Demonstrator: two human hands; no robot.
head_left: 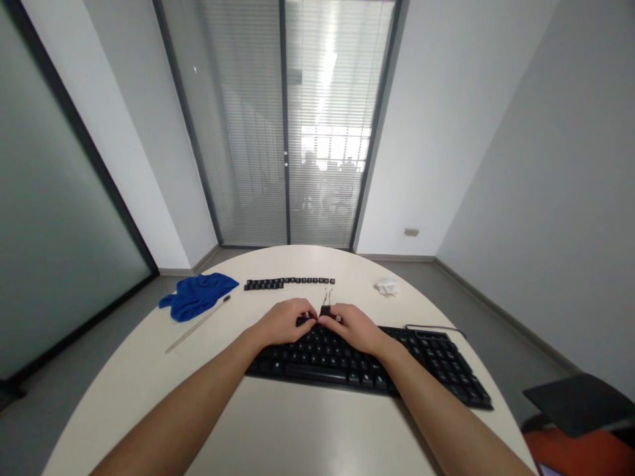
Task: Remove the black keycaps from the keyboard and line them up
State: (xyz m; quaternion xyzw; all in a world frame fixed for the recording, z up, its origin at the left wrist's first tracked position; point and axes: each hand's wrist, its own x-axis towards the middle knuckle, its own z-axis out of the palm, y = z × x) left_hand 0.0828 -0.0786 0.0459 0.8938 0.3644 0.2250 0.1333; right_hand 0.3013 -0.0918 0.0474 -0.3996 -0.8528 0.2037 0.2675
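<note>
Hiding part of the keyboard [312,373]: right grip [354,327].

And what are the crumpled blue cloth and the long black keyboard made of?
The cloth looks like soft, matt fabric, since it bunches in folds; which fibre, I can't tell. The keyboard is probably hard, smooth plastic, judging by its crisp-edged keys.

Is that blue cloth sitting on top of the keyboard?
No, the blue cloth lies on the table, off to the left and apart from the keyboard.
</note>
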